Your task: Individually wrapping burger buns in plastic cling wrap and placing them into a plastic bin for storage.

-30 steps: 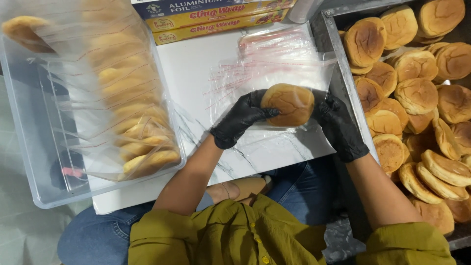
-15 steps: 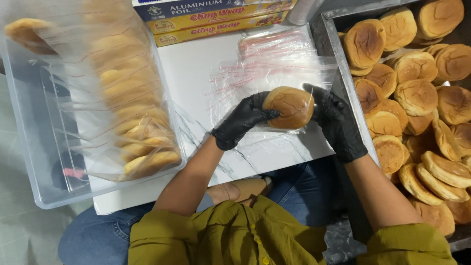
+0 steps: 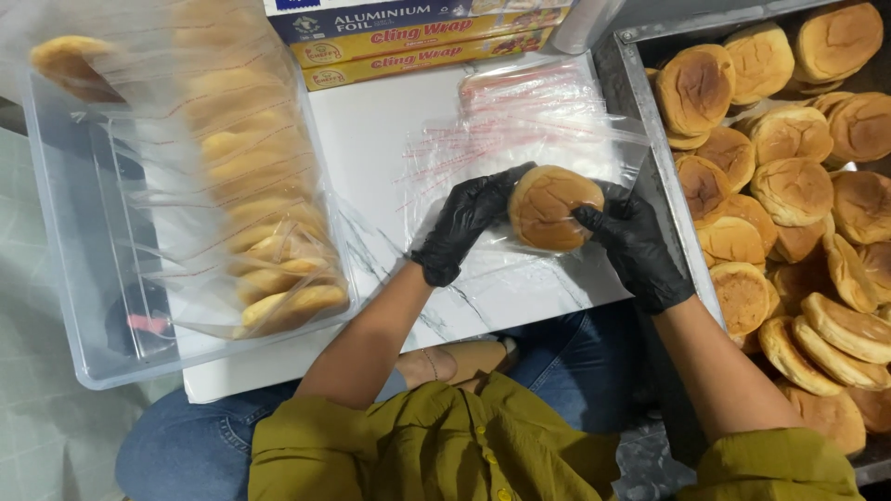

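Bun going into a clear bag, both gloved hands on it

Left hand (image 3: 467, 218) and right hand (image 3: 634, 243) have their fingers wrapped around a round bun (image 3: 549, 206) inside a thin clear bag (image 3: 520, 153), held over the white worktop (image 3: 371, 148) near its right edge. The bun looks light, soft and squashy, so grip the sides gently; the bag film is probably slippery.

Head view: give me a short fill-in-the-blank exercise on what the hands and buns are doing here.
1. Both hands, left hand and right hand, wear ____ gloves.
2. Together they hold one round ____.
3. The loose buns lie in a metal tray on the person's ____ side.
4. The clear tub holds ____ buns.

Missing words: black; bun; right; bagged
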